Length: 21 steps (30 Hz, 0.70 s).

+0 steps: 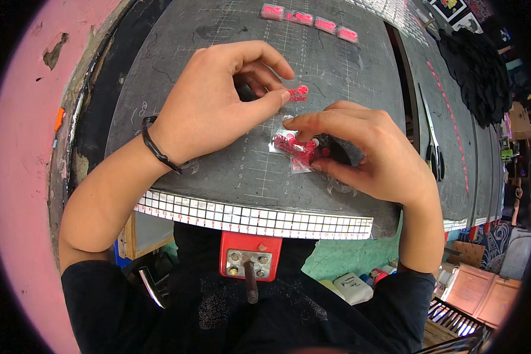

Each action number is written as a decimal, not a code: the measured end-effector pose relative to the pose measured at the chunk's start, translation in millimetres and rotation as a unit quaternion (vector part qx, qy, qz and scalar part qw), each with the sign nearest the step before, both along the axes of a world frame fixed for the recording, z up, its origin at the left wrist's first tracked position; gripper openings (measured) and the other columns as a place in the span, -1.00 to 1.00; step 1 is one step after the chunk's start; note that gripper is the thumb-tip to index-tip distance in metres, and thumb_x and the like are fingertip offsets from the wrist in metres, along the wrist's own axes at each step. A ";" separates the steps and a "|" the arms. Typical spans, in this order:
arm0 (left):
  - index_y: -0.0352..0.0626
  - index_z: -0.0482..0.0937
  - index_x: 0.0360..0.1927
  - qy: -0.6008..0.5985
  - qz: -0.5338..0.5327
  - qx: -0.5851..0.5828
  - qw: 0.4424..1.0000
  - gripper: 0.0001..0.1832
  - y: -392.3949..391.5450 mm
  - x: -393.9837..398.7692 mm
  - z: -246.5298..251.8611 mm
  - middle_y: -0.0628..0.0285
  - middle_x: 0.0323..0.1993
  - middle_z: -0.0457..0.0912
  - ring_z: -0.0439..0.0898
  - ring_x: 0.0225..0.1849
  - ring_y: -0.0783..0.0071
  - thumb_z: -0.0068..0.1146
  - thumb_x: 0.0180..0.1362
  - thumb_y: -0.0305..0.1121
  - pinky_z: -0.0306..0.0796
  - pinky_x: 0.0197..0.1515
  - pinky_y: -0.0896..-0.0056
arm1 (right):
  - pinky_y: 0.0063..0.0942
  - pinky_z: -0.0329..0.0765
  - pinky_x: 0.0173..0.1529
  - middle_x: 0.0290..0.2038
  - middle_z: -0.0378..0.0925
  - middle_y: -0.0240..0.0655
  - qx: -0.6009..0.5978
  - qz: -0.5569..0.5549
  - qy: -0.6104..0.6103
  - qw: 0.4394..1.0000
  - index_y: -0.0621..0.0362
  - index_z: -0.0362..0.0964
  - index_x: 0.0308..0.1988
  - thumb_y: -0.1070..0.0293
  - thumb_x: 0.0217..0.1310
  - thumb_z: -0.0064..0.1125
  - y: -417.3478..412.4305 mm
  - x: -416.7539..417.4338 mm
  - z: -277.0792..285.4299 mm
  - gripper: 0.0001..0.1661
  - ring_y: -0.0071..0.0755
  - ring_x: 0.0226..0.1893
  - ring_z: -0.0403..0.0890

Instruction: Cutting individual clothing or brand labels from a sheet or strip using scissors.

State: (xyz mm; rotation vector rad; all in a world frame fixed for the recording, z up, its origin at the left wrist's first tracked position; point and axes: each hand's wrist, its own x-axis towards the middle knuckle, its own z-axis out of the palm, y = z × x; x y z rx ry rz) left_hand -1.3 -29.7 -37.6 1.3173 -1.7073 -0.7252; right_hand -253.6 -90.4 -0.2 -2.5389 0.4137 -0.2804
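Note:
My left hand [230, 88] is over the middle of the dark printing board [194, 177]. Its thumb and a curled finger meet at the left edge of a small clear film piece [302, 93] with pink lettering and a round pink mark. My right hand [363, 141] arches over a loose pile of similar pink-printed film pieces [296, 150]. The right thumb touches the pile's lower right edge, while the index fingertip is above its upper left. Those fingers are spread, and nothing is plainly gripped between them. The pile's right part lies partly under the hand.
Several small stacks of pink-printed film [325, 25] sit in a row at the board's far end. A gridded ruler strip [256, 221] edges the near side. At right are black-handled scissors [432, 150] and black cloth [473, 75]. A pink wall [22, 177] borders the left.

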 end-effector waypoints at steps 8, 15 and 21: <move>-0.22 0.72 -0.02 0.004 -0.010 0.008 1.000 -0.78 -0.7 -2.5 -2.6 0.34 -0.23 0.81 0.75 -0.18 0.65 0.45 0.30 -0.46 0.57 -0.03 0.53 | -0.08 0.65 -0.10 -0.23 0.71 -0.13 0.006 0.018 -0.054 0.998 0.12 0.56 0.27 0.65 0.02 0.45 -5.1 0.7 -10.2 -0.25 0.03 -0.20 0.71; -0.23 0.71 -0.04 -0.004 -0.012 0.012 1.000 -0.78 -0.7 -3.6 -1.6 0.32 -0.25 0.81 0.75 -0.18 0.64 0.45 0.29 -0.46 0.57 -0.03 0.53 | -0.17 0.67 -0.12 -0.29 0.70 -0.20 0.074 0.010 -0.077 0.994 0.08 0.56 0.26 0.71 -0.02 0.42 -3.0 3.6 -11.8 -0.22 -0.05 -0.25 0.75; -0.25 0.72 -0.05 0.005 -0.011 0.015 1.000 -0.79 -1.1 -3.1 -3.6 0.32 -0.24 0.81 0.76 -0.19 0.63 0.45 0.28 -0.47 0.58 -0.02 0.52 | -0.33 0.68 -0.16 -0.36 0.71 -0.27 0.075 -0.009 -0.110 0.991 0.12 0.62 0.17 0.73 -0.02 0.41 -5.9 1.2 -7.2 -0.31 -0.20 -0.32 0.78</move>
